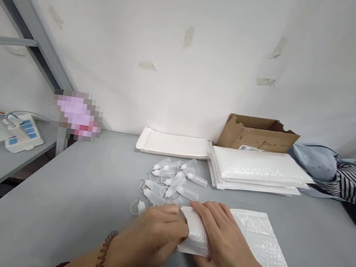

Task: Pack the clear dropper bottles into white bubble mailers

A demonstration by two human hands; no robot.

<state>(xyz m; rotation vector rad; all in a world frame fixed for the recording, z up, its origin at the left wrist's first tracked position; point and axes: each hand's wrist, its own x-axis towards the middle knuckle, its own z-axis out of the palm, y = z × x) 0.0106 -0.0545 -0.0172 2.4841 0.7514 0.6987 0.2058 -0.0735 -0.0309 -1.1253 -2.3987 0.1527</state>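
A white bubble mailer (195,233) is between my two hands, bent into a rounded, bulging shape. My left hand (155,237) is closed at its left end, fingers curled at the edge; the fingertips are hidden. My right hand (222,249) wraps over the right side, thumb below and fingers on top. Flat on the table beyond that hand lies more white bubble mailer (265,244); whether it joins the held part is hidden. Just behind my left hand, several small clear squeeze bottles (175,186) with white tethered caps lie in a loose pile.
Stacked bubble mailers (260,168) lie at the back right, before an open cardboard box (258,134). Flat white mailers (174,145) rest by the wall. Striped and denim cloth (352,177) sits at far right. A white device with blue buttons (26,134) stands on the left table.
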